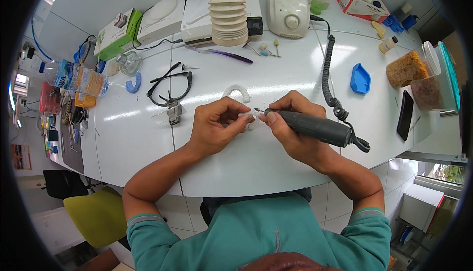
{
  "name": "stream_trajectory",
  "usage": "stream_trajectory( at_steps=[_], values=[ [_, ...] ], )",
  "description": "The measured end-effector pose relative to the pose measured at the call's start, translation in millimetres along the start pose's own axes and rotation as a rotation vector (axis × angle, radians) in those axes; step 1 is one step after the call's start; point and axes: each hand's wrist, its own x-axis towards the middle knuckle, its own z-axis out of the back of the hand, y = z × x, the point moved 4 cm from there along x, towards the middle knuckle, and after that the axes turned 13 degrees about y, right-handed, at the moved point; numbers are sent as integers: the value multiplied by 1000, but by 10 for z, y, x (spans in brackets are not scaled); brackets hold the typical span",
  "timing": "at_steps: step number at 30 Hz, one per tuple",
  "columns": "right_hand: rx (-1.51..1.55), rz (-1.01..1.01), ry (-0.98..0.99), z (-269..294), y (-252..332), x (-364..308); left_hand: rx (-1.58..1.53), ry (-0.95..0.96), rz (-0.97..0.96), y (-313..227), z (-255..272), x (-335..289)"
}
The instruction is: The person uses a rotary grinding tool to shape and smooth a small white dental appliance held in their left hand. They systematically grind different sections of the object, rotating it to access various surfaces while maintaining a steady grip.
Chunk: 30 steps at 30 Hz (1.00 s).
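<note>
My left hand (212, 126) is closed in a pinch on a small whitish piece (245, 114), mostly hidden by the fingertips. In my right hand (299, 145) lies a dark grey rotary handpiece (318, 127), gripped like a pen. Its thin burr (258, 110) points left at the whitish piece; whether they touch I cannot tell. Just beyond my fingers rests a pale, horseshoe-shaped dental arch (237, 93) on the white table (221, 172). A coiled black cord (329, 69) runs from the handpiece to a cream control box (288, 12).
A ribbed suction hose (227, 10) stands at the back centre. Loupe glasses (171, 91) and a water bottle (74, 77) lie to the left. On the right are a blue tray (360, 78), a phone (405, 115) and food tubs (414, 67). Several small burrs (264, 52) lie behind.
</note>
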Motion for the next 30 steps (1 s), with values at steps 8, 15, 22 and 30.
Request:
stream_trajectory(
  at_steps=[8, 15, 22, 30],
  values=[
    [6, 2, -3, 0, -10, -9, 25, -15, -31, -1, -1, -12],
    [104, 103, -169, -60, -11, -36, -135, -1, -103, -1, 4, -1],
    [29, 93, -115, -28, 89, -59, -150, 5, -121, 12, 5, -4],
    [42, 105, -97, -68, 62, -38, -126, -8, -107, -2, -2, -17]
  ],
)
